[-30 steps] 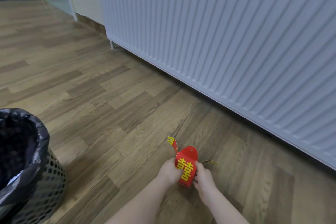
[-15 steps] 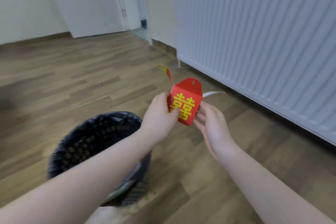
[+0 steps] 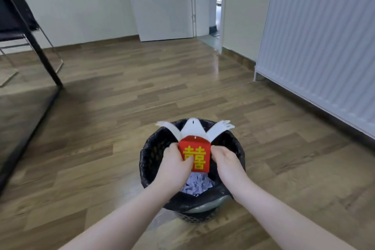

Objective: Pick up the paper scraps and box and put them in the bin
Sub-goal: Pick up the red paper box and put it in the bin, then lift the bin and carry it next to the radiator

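**Head view: one red box held over one bin**

Two bare arms reach out. The left hand (image 3: 174, 163) and right hand (image 3: 227, 163) pinch one red box (image 3: 197, 155) by its sides, right above one black bin (image 3: 150, 160). White paper scraps (image 3: 197, 185) lie inside the bin. The bin stands on a brown wood floor (image 3: 121, 128). Farther off are one chair (image 3: 18, 26), one white door (image 3: 162, 2) and a ribbed white panel (image 3: 324, 36).

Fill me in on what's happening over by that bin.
A person is holding a small red box with both hands, the left hand on one side and the right hand on the other, directly above a black-lined bin on the wooden floor. The box's white top flaps are spread open. Pale paper scraps already lie inside the bin. The box has not been dropped yet.
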